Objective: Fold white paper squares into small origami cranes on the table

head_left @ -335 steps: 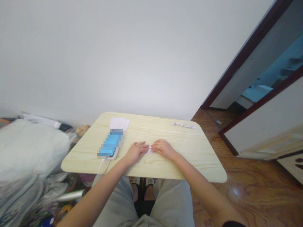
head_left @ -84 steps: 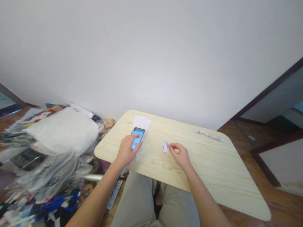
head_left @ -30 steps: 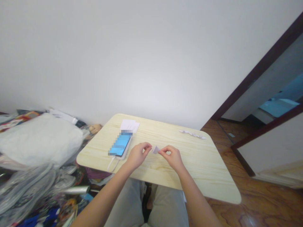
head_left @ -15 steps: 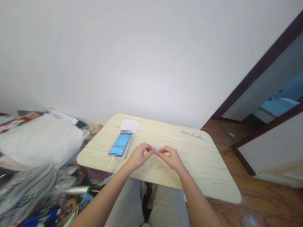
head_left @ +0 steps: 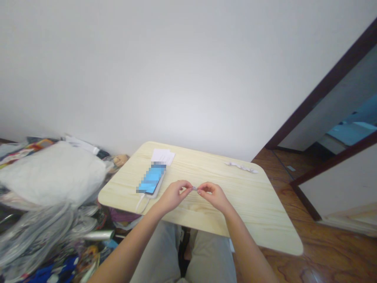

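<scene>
A small piece of folded white paper (head_left: pixel 194 188) is pinched between my two hands, just above the middle of the wooden tabletop (head_left: pixel 203 218). My left hand (head_left: pixel 176 193) grips its left end between thumb and fingertips. On the other end, my right hand (head_left: pixel 214 196) holds it the same way. Most of the paper is hidden by the fingertips, so its exact shape is hard to make out. Several small folded white paper pieces (head_left: pixel 241 167) lie in a row near the table's back right edge.
A phone with a lit blue screen (head_left: pixel 152 179) lies on a white pad at the left, with a white cable (head_left: pixel 139 201) running off the front edge. Behind it are white paper sheets (head_left: pixel 163 156). A large white bag (head_left: pixel 55 173) and piled items stand left of the table.
The paper between my fingertips has turned from an upright little peak to a flatter, narrower strip. Both hands stay in nearly the same place, and the view has shifted slightly.
</scene>
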The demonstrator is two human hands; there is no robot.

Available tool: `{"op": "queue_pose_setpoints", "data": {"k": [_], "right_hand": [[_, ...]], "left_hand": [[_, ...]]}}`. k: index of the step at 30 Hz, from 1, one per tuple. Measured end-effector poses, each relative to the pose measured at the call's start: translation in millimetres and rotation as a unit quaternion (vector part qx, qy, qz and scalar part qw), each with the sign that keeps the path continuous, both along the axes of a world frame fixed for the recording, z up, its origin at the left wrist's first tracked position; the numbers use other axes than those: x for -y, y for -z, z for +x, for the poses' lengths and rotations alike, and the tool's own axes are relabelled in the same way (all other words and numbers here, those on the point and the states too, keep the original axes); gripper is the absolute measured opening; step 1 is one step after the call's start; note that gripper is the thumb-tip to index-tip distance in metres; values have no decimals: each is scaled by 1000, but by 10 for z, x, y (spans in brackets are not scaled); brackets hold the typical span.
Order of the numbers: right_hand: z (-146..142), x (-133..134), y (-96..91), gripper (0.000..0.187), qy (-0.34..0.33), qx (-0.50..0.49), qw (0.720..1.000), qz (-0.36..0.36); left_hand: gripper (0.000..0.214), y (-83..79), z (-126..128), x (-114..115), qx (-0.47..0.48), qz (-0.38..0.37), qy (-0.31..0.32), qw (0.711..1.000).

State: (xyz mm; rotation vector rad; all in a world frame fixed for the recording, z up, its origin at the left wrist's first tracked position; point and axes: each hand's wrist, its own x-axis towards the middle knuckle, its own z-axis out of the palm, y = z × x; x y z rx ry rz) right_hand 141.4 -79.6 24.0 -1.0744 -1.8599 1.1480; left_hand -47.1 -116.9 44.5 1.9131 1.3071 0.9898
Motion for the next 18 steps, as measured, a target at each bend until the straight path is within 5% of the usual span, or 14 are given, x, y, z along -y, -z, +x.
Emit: {"op": "queue_pose_setpoints", "data": {"k": [6,12,18], "right_hand": [[8,-47,23,16,-24,-39,998,-50],[-57,9,7,11,45,62,989,127],[-76,40,42,10,25,89,976,198]], "left_hand": [[15,7,-49,-10,10,0,10,1000],[20,41,31,-26,58,-15,-4,998],[22,196,59,-61,102,-32,-37,994]]}}
